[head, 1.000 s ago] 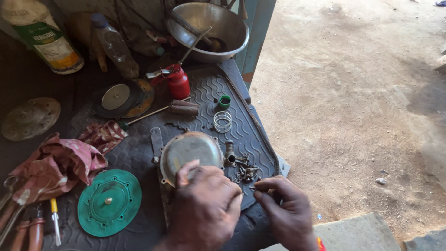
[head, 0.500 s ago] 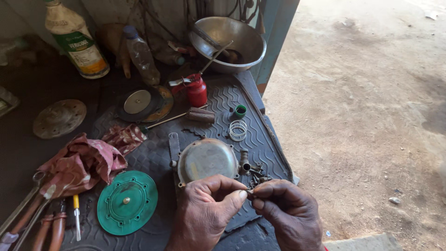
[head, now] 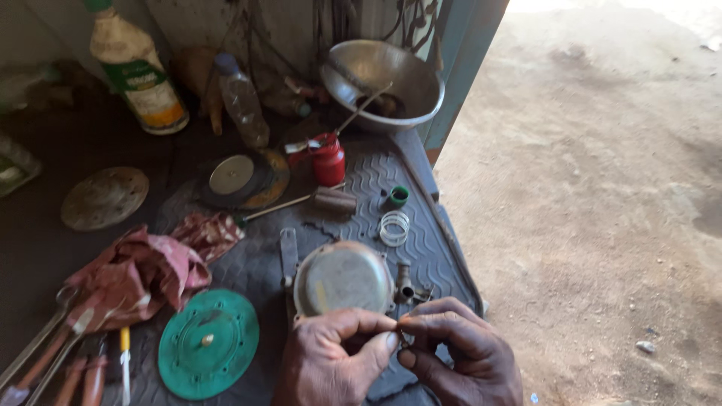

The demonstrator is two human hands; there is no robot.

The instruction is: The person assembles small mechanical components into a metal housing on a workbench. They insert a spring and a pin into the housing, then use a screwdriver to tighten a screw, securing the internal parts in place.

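My left hand and my right hand meet at the bottom middle, fingertips pinched together on a tiny metal part that is mostly hidden between them. Just beyond the fingers lies a round grey metal housing with a brass fitting at its right side. It rests on a dark ribbed rubber mat. A green round diaphragm disc lies to the left of my left hand.
On the mat lie a coil spring, a small green cap, a red oil can and a hammer. A steel bowl, two bottles, metal discs, a reddish rag and hand tools surround it. Bare dirt ground lies right.
My hands have come together from over the housing and now pinch a small part between their fingertips. The camera view has shifted, so everything sits lower and to the right.
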